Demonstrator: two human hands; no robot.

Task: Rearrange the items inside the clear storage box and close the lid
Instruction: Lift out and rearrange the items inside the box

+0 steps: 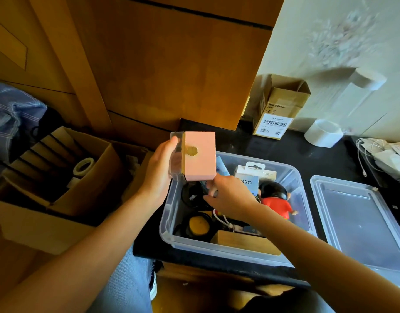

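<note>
I am seeing the clear storage box [235, 247] sitting open on the dark bench [330, 159] at lower centre of the frame, its lid [362, 224] lying flat just beside it at the right. The left hand [159, 175] is holding a pink box [200, 157] above the storage box's upper-left corner, fingers [174, 141] curled round its clear side. The right hand [228, 197] is reaching down into the storage box, its fingers curled among the contents; I cannot tell what, if anything, they are gripping. Inside I am noting a red-shirted figurine [277, 199] at the right, a wooden block [244, 242] against the near wall, a yellow-centred round item [198, 227] at lower left, a white cable [221, 219] and small cartons [251, 175] toward the far wall. At the left of the frame, a cardboard box [59, 199] is holding a tape roll [83, 167].
</note>
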